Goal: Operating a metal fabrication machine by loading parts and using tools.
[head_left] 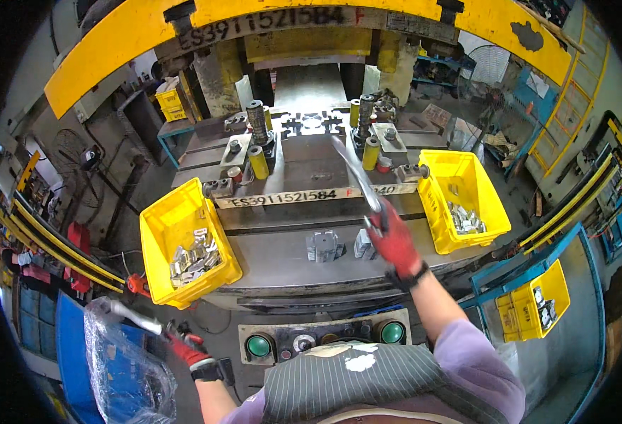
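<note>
While the right hand [394,239] grips: fingers clamped on silvery tool [357,174], over die plate [304,159] front edge.
Left hand [188,348]: fingers clamped on pale tool [138,316].
Tools: likely stiff, slick; hold rearward.

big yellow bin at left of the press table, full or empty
Partly full: loose metal parts lie toward the near end of the yellow bin, while bare yellow shows farther back.

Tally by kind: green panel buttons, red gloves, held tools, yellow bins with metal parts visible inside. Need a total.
Green buttons: 2
Red gloves: 2
Held tools: 2
Yellow bins with metal parts visible: 3
Total: 9
</note>
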{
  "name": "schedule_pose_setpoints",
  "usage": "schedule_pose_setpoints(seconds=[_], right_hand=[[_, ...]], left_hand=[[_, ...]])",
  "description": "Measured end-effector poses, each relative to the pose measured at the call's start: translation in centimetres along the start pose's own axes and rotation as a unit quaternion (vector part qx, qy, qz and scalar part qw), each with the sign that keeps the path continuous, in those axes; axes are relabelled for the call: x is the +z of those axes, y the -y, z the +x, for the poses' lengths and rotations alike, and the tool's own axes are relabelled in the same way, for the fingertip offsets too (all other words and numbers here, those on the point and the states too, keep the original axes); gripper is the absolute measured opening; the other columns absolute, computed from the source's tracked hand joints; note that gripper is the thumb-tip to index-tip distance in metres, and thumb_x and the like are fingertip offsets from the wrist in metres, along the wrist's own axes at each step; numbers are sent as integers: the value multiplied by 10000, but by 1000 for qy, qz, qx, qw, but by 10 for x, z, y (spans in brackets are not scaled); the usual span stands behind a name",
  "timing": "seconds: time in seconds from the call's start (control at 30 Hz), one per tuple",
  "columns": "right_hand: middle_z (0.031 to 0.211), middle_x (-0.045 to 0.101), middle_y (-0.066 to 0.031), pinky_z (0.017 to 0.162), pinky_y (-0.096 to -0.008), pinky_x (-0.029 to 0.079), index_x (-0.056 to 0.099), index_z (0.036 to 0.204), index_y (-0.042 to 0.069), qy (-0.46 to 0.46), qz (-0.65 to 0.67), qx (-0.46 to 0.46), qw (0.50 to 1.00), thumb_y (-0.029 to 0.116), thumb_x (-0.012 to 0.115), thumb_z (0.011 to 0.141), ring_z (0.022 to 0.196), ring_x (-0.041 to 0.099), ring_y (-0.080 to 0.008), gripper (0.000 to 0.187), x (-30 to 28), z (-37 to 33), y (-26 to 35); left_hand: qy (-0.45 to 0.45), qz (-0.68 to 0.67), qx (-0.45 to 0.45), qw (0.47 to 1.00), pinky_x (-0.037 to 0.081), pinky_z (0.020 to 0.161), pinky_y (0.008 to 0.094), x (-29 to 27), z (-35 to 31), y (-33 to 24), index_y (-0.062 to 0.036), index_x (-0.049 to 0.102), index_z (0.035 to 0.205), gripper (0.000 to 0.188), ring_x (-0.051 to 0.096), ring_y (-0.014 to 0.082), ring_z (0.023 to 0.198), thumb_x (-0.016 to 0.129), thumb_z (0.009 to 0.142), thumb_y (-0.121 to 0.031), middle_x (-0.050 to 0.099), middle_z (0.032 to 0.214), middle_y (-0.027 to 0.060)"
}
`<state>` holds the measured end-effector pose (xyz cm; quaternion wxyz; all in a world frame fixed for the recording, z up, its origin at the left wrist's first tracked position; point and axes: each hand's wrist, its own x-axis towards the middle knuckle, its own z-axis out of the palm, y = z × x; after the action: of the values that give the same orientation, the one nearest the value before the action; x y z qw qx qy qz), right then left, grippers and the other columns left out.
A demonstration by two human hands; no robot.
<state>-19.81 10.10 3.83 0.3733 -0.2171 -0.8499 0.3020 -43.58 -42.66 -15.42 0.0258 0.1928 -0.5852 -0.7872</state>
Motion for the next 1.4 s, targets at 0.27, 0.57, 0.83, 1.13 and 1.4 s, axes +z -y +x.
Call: schedule_pose_setpoints(seconds=[0.27,0.57,0.83,1.13,1.4], right_hand=[[825,620,-125,687,-362,463,509,1060,31,57,-118,78,988,220,617,758,779,598,-277,373,60,155,-1],[831,563,24,690,-194,405,551,1014,24,-77,361,90,925,76,596,808,758,499,-53,218,6,64,-11],[890,576,-13,752,-225,435,530,1064,1,-155,379,257,875,-14,591,772,810,544,-95,298,-77,-101,-62],[913,596,-39,722,-249,439,476,1128,-20,-245,41,277,928,49,580,804,807,547,-110,347,-143,-173,-122],[1017,575,-74,814,-256,410,444,1198,-3,-291,93,242,921,35,549,823,915,528,-135,391,-129,-184,-128]], left_hand=[[351,102,43,930,421,400,221,179,-136,-36,-104,432,1193,311,501,71,523,479,894,-177,586,834,44],[599,199,282,723,356,896,255,438,-151,-65,-25,397,1267,459,466,139,1037,526,838,-128,530,1144,78],[591,193,16,783,456,580,255,544,-115,-38,-94,492,1112,328,547,113,674,583,809,-181,573,762,28],[596,28,25,802,359,465,200,455,-198,-85,-88,548,1073,235,431,43,552,496,882,-213,516,747,-52],[499,130,42,856,437,442,221,278,-187,-63,-90,452,1167,295,460,58,492,478,874,-113,530,742,12]])
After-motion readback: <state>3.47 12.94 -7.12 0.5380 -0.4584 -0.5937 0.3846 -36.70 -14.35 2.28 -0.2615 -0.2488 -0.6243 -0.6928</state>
